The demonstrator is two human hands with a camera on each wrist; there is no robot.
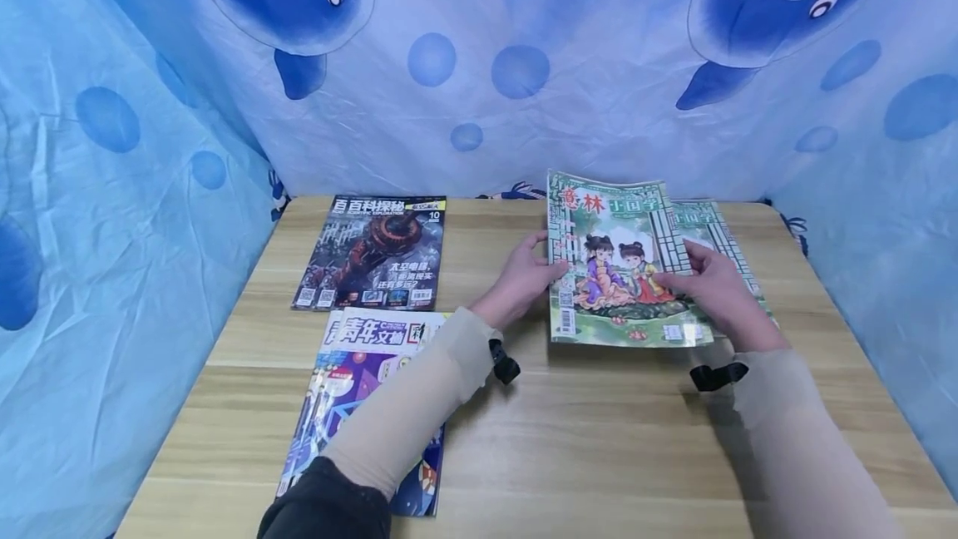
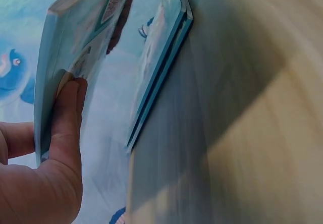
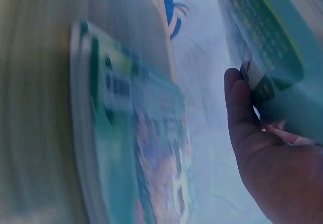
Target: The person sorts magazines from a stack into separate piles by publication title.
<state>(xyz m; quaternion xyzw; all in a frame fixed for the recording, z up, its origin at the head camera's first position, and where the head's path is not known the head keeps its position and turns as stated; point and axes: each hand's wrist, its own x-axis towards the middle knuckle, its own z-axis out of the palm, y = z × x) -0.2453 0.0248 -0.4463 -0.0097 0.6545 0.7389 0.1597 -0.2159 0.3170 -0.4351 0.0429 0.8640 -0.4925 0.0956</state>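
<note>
Both hands hold a green children's magazine [image 1: 617,298] raised off the table, its cover with two cartoon figures facing up. At its left edge the left hand [image 1: 522,274] grips it, thumb on the cover and fingers beneath, as the left wrist view shows. The right hand [image 1: 714,285] pinches the opposite edge, thumb on the cover and fingers [image 3: 239,100] under the back. Beneath and to the right lie green magazines of the same look [image 1: 714,223], stacked on the table; in the left wrist view a gap separates this stack [image 2: 160,57] from the held magazine.
A dark science magazine [image 1: 374,252] lies at the table's back left, another copy's edge showing under it. Nearer lie purple-and-white magazines [image 1: 352,373], partly covered by the left forearm. The wooden table [image 1: 584,439] is enclosed by blue dolphin-print curtains [image 1: 479,15] behind and on both sides.
</note>
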